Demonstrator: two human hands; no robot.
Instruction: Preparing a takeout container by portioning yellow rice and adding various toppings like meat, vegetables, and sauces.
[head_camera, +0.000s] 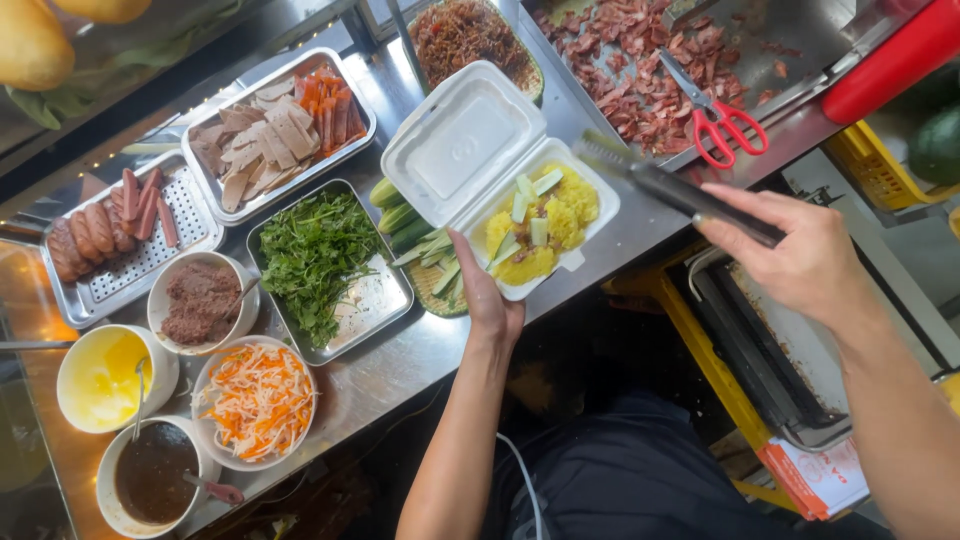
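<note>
An open white foam box (468, 140) lies on the steel counter, its lower half filled with yellow rice (558, 222) and cucumber slices. My left hand (486, 292) grips the box's near edge from below. My right hand (798, 252) holds dark metal tongs (672, 186) whose tips reach toward the box's right corner. Chopped red meat (650, 62) covers a steel tray beyond the tongs.
Red-handled scissors (718, 118) rest on the meat tray. Left of the box: a tray of green herbs (318, 258), cucumber sticks (412, 232), sliced cold cuts (276, 128), sausages (104, 228), bowls of paté (200, 300), shredded carrot (258, 398), yellow sauce (104, 376), dark sauce (152, 482).
</note>
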